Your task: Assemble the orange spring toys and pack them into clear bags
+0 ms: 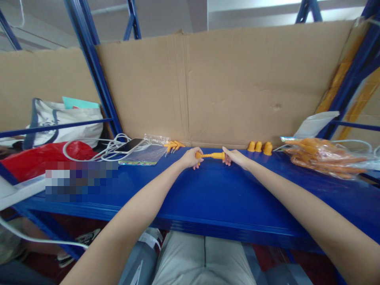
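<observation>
Both my hands hold one orange plastic piece (211,155) with a ribbed, screw-like middle, just above the blue shelf (208,190). My left hand (190,158) is closed round its left end. My right hand (234,156) pinches its right end. Three small orange caps (259,147) stand in a row behind my right hand, against the cardboard wall (237,87). A few loose orange parts (173,145) lie behind my left hand.
A clear bag of orange parts (323,158) lies at the right. A phone (130,145) with white cables (101,152) rests on a plastic pouch (142,155) at the left, beside a red bag (41,158) and a white tote (65,122). Blue rack posts (95,67) rise on both sides.
</observation>
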`<control>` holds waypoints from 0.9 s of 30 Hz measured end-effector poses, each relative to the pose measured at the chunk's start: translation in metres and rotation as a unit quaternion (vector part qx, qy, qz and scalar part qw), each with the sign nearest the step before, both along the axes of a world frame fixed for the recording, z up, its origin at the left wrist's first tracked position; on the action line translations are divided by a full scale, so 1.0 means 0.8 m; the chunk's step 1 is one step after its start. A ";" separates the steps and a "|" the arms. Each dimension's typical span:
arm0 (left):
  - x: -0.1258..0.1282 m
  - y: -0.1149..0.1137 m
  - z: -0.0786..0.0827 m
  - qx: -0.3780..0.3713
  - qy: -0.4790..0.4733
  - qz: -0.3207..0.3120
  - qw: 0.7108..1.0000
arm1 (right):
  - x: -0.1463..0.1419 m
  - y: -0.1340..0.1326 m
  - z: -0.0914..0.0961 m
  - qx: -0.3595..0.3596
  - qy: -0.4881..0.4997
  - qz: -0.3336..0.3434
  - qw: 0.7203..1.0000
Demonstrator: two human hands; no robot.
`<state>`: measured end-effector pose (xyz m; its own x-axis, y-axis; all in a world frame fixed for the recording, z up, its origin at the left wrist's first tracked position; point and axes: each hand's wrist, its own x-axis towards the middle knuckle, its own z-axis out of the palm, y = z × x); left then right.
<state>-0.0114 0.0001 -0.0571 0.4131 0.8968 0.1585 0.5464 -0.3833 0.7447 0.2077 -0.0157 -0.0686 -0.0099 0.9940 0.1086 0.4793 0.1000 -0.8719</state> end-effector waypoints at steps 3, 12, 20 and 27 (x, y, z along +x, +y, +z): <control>-0.001 0.002 -0.001 -0.014 -0.008 0.001 1.000 | 0.003 0.001 0.001 -0.019 0.008 0.024 1.000; -0.003 0.005 -0.002 -0.030 -0.017 -0.002 0.999 | 0.016 -0.012 0.001 -0.018 0.114 0.081 0.990; 0.000 0.001 -0.002 -0.015 -0.025 0.000 1.000 | 0.013 -0.011 0.000 -0.016 0.110 0.076 0.991; 0.002 -0.002 -0.002 0.002 -0.024 0.010 1.000 | 0.014 -0.011 -0.001 -0.009 0.110 0.092 0.990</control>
